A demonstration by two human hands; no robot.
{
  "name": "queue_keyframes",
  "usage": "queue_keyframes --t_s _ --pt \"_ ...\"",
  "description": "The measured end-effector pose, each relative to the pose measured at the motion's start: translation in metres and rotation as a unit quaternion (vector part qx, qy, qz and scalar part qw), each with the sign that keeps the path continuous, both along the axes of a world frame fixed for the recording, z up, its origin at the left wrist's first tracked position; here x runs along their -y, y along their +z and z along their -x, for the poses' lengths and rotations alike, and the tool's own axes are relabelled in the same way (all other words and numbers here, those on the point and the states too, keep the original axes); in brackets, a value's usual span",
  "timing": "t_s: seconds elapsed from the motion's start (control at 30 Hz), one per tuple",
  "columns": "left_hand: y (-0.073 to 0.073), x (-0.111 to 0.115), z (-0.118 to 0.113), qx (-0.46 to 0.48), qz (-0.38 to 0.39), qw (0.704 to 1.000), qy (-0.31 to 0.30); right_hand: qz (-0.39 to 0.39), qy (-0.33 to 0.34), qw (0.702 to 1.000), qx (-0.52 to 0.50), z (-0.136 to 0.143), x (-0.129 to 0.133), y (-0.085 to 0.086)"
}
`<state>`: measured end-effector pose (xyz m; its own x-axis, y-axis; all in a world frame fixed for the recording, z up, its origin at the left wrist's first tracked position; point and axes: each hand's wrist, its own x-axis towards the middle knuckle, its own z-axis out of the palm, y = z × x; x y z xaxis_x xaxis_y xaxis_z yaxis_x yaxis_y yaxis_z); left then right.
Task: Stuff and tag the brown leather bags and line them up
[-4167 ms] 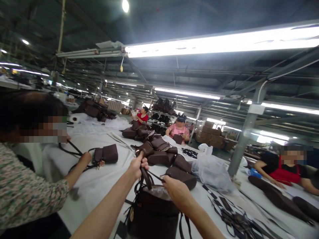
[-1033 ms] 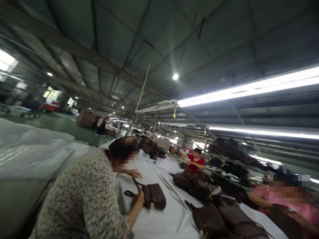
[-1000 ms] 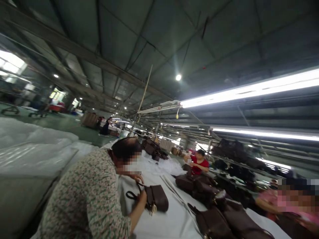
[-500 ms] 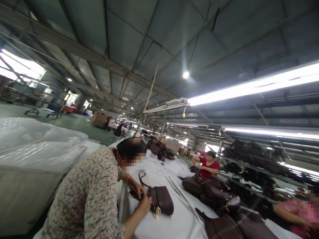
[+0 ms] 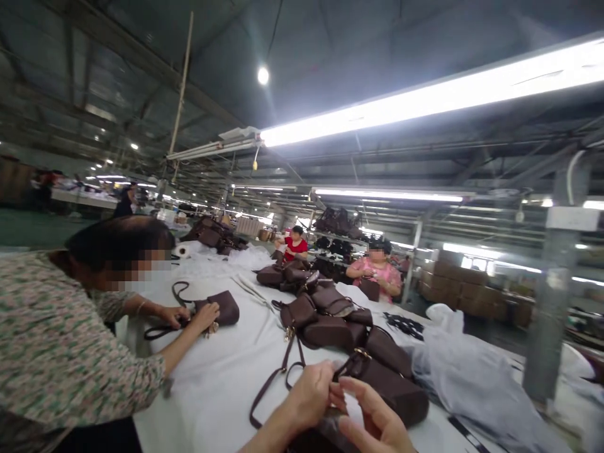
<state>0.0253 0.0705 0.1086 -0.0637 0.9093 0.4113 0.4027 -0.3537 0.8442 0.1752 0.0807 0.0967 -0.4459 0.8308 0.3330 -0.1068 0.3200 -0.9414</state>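
Observation:
At the bottom centre, both my hands meet over a dark brown handbag (image 5: 321, 438), only partly visible at the lower edge. My left hand (image 5: 309, 396) is closed in a pinch; what its fingertips grip is hidden. My right hand (image 5: 380, 421) curls its thumb and fingers round a small white strip (image 5: 353, 409), which looks like paper or tissue. Just beyond the hands lies another brown handbag (image 5: 391, 384) with a gold-coloured ring, and a thin brown strap (image 5: 264, 387) loops over the table to the left.
Several brown handbags (image 5: 325, 330) are heaped on the white-covered table (image 5: 202, 390). Clear plastic wrapping (image 5: 476, 371) lies at the right, near a grey post (image 5: 547, 314). On the left, a co-worker in a floral shirt (image 5: 70, 340) handles a handbag (image 5: 226, 307). Two others sit across the table.
The view has swung right and down. My hands, the handbag under them and the white strip have come into sight. The co-worker on the left now appears further left.

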Motion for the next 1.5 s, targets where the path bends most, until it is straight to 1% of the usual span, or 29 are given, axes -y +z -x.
queue_keyframes --t_s 0.03,0.1,0.17,0.2,0.27,0.33,0.37,0.4,0.43,0.47,0.53,0.6,0.67,0.77,0.83,0.9,1.03,1.17,1.23,1.33,1.4,1.5 --pt "-0.001 -0.001 0.000 0.013 0.000 1.000 -0.001 0.015 0.025 0.999 -0.031 -0.003 0.004 0.002" --pt "-0.005 -0.003 -0.001 0.020 -0.005 1.000 0.004 0.037 0.067 0.996 -0.048 -0.012 0.011 0.007" --pt "-0.007 -0.004 -0.003 0.022 -0.010 1.000 0.006 0.048 0.090 0.995 -0.023 -0.019 0.017 0.014" --pt "-0.008 -0.005 -0.003 0.024 -0.012 1.000 0.007 0.045 0.091 0.995 0.000 -0.022 0.019 0.018" --pt "-0.008 -0.005 -0.004 0.025 -0.018 0.999 0.013 0.007 0.057 0.997 0.052 -0.024 0.023 0.025" --pt "-0.007 -0.004 -0.004 0.021 -0.027 0.999 0.019 -0.076 -0.016 0.993 0.092 -0.023 0.024 0.029" --pt "-0.006 -0.004 -0.005 0.017 -0.032 0.999 0.021 -0.120 -0.054 0.986 0.098 -0.022 0.024 0.029" --pt "-0.006 -0.003 -0.005 0.013 -0.036 0.999 0.021 -0.148 -0.084 0.981 0.096 -0.020 0.023 0.030" --pt "-0.006 -0.002 -0.006 0.008 -0.040 0.999 0.019 -0.151 -0.101 0.979 0.090 -0.018 0.023 0.030" --pt "-0.005 -0.001 -0.007 0.003 -0.044 0.999 0.016 -0.131 -0.106 0.982 0.082 -0.016 0.022 0.030" --pt "-0.006 0.000 -0.009 -0.004 -0.052 0.999 0.010 -0.052 -0.098 0.992 0.061 -0.013 0.019 0.030" --pt "-0.006 0.002 -0.011 -0.007 -0.067 0.998 0.012 0.011 -0.093 0.995 0.027 -0.009 0.017 0.031" --pt "-0.007 0.003 -0.012 0.000 -0.088 0.996 0.019 0.044 -0.100 0.994 0.010 -0.006 0.013 0.030" --pt "-0.007 0.007 -0.015 0.032 -0.104 0.994 0.016 0.081 -0.098 0.991 0.043 -0.003 0.008 0.026" --pt "-0.007 0.010 -0.016 0.049 -0.103 0.993 0.010 0.093 -0.083 0.990 0.063 -0.002 0.006 0.022" --pt "-0.007 0.012 -0.017 0.047 -0.104 0.993 0.015 0.096 -0.071 0.990 0.069 -0.001 0.004 0.019" --pt "-0.011 0.014 -0.019 0.002 -0.109 0.993 0.039 0.100 -0.064 0.991 0.066 0.002 0.004 0.020" --pt "-0.017 0.015 -0.018 -0.035 -0.149 0.988 0.031 0.110 -0.067 0.990 0.054 0.005 0.006 0.022" --pt "-0.021 0.015 -0.017 -0.059 -0.170 0.983 0.021 0.099 -0.064 0.992 0.041 0.006 0.006 0.020" --pt "-0.024 0.016 -0.015 -0.094 -0.174 0.980 0.016 0.091 -0.072 0.992 0.045 0.005 0.002 0.013" --pt "-0.025 0.015 -0.015 -0.098 -0.169 0.981 0.021 0.117 -0.069 0.990 0.046 0.004 -0.004 0.008" --pt "-0.025 0.015 -0.016 -0.086 -0.165 0.982 0.020 0.162 -0.021 0.986 0.032 0.001 -0.016 0.005"
